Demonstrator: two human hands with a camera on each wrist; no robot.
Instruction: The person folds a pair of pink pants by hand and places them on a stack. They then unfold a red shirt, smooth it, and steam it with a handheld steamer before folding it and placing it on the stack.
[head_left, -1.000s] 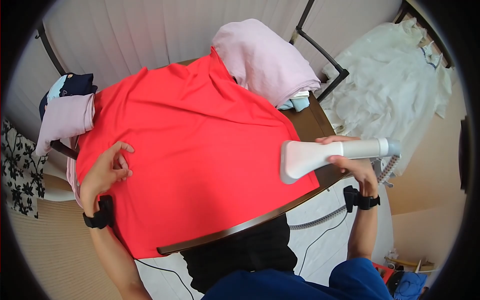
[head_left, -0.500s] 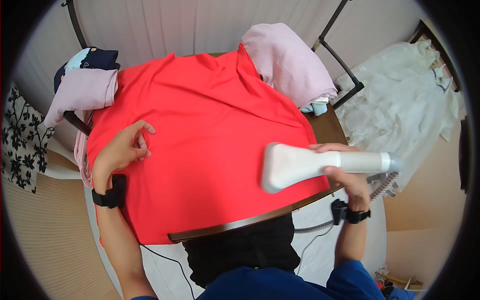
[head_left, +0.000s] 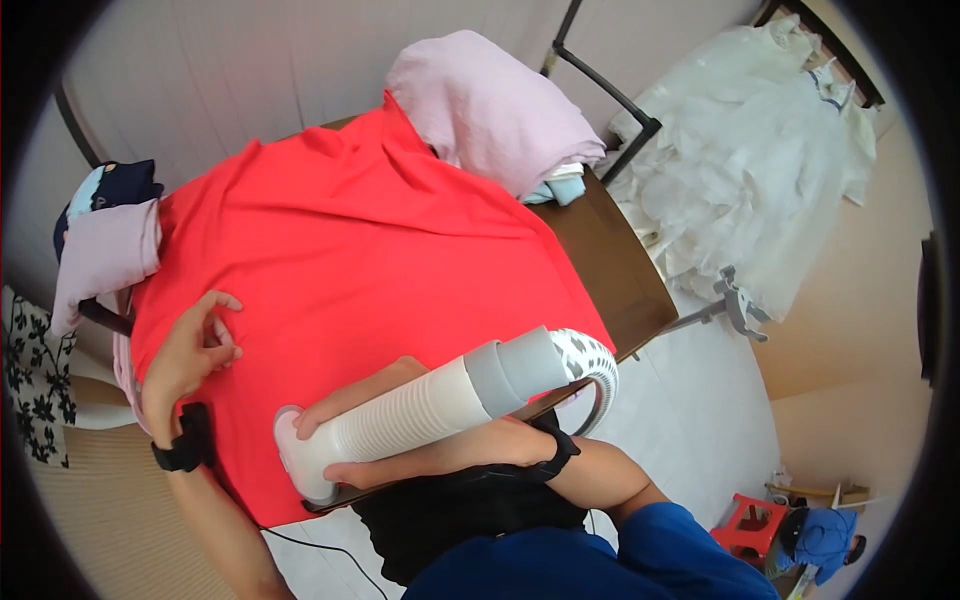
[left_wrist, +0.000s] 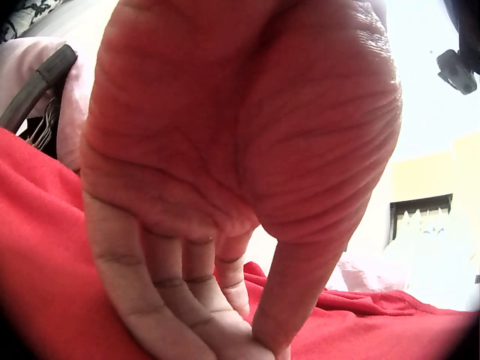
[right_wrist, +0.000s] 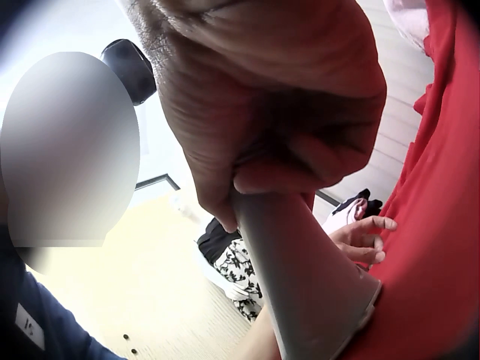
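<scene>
A red cloth (head_left: 330,280) with folds along its far part covers most of the dark table. My right hand (head_left: 450,455) is wrapped round a white handheld steamer (head_left: 400,420), whose head lies against the cloth's near left part. In the right wrist view my right hand (right_wrist: 277,97) has its fingers curled above the steamer's pale head (right_wrist: 307,277). At the cloth's left side rests my left hand (head_left: 185,350), its fingers bent and a gap between index finger and thumb. The left wrist view shows the palm of that hand (left_wrist: 225,150), fingertips low at the red cloth (left_wrist: 45,247).
Pink folded fabric (head_left: 490,110) lies at the back right, with another pink bundle (head_left: 110,245) at the left. The steamer's hose (head_left: 605,385) curves at the table's (head_left: 620,270) right. White gowns (head_left: 740,150) hang beyond. A red stool (head_left: 750,525) stands lower right.
My right hand has carried the steamer from the cloth's right edge across to its near left part, and the handle now points up and right. My left hand keeps its place on the cloth.
</scene>
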